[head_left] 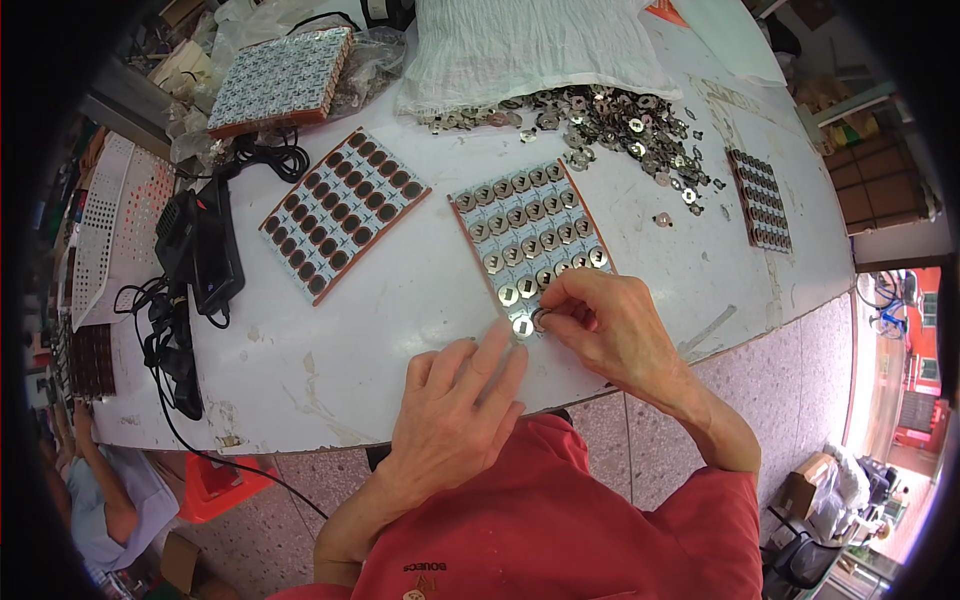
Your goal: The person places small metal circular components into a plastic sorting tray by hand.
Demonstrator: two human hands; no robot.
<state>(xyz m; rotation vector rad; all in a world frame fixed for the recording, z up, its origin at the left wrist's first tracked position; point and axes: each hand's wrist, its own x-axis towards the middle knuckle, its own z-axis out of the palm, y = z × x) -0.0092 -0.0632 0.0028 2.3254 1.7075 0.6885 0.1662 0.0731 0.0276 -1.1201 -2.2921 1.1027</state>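
Note:
A light-blue panel (529, 226) with brown edges lies in front of me, bearing rows of round metal clips. At its near edge my right hand (618, 325) pinches a small round metal clip (540, 319) between thumb and forefinger, beside a shiny seated clip (522, 326). The fingers partly cover the clip they hold. My left hand (452, 405) is open over the tabletop, fingers stretched toward the panel's near left corner, with nothing visible in it. Loose metal clips (636, 128) are heaped beyond the panel, spilling from under a white sack (540, 50).
Left of centre lies a panel with dark round spots (345, 215). Behind it stands a stack of panels (280, 80). A black power adapter (205, 245) with cables sits at left, near a white perforated basket (110, 225). Another filled panel (760, 200) lies far right. A person's arm (105, 480) shows at lower left.

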